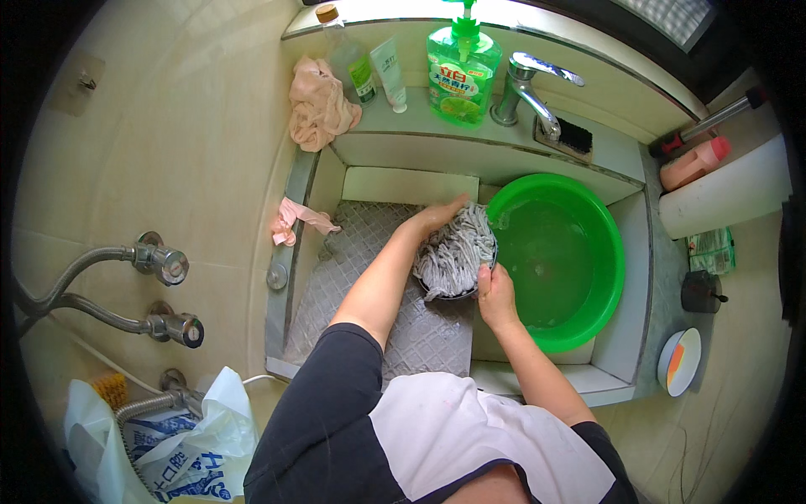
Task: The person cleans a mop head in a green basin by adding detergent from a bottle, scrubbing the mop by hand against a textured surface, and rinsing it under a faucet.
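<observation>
Here, over the sink [631,260] and its ridged slab [428,344], the right hand [498,296] grips a stringy mop head [457,252]; whether the left hand [440,216] grasps, one cannot tell; valves [161,260] stud the wall [201,126].

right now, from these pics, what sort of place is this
Probably a home laundry area: there's a sink with a ridged slab, a tap and a green tub of cloudy liquid.
</observation>
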`<control>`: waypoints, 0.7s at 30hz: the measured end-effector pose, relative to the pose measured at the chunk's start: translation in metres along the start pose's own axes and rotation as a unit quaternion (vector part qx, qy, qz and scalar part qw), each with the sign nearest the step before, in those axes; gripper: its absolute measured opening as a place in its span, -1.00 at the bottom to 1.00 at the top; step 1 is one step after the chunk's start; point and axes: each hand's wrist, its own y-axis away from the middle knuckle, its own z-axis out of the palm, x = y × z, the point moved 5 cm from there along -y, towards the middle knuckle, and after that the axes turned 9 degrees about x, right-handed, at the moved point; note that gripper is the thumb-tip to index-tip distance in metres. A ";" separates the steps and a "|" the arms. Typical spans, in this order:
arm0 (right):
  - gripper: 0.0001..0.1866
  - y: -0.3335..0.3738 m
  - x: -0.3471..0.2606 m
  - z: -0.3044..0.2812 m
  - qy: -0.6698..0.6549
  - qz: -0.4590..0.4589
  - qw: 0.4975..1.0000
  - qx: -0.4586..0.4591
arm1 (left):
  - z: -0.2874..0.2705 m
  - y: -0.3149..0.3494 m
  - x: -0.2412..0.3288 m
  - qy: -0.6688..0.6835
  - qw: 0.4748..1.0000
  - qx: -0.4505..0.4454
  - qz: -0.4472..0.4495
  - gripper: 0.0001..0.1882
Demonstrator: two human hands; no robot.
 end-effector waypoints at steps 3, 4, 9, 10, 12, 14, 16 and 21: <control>-0.63 0.000 0.011 0.007 -0.043 0.040 0.998 -0.016 | 0.007 0.010 0.032 -0.152 0.976 -0.121 0.102 -0.45; -0.64 0.000 0.015 0.007 -0.043 0.050 0.998 -0.018 | 0.010 0.032 0.049 -0.104 0.972 -0.115 0.178 -0.56; -0.66 -0.003 0.002 0.001 -0.047 0.006 0.999 0.010 | 0.007 0.098 0.044 -0.066 0.861 0.098 0.494 -0.50; -0.66 -0.003 0.005 -0.001 -0.045 -0.003 0.999 0.031 | 0.012 0.118 0.046 -0.099 0.859 0.118 0.488 -0.49; -0.66 0.000 -0.003 -0.001 -0.036 -0.022 0.998 0.037 | 0.010 0.136 0.046 -0.131 0.864 0.137 0.466 -0.55; -0.65 0.004 -0.022 -0.002 -0.015 -0.038 0.999 0.019 | 0.009 0.124 0.037 -0.145 0.851 0.159 0.479 -0.63; -0.63 0.003 -0.008 0.001 0.008 -0.002 1.000 -0.002 | 0.016 0.113 0.042 -0.143 0.833 0.182 0.503 -0.79; -0.59 0.003 -0.011 0.001 0.046 0.024 0.998 -0.026 | 0.027 0.070 0.032 -0.217 0.849 0.123 0.466 -0.85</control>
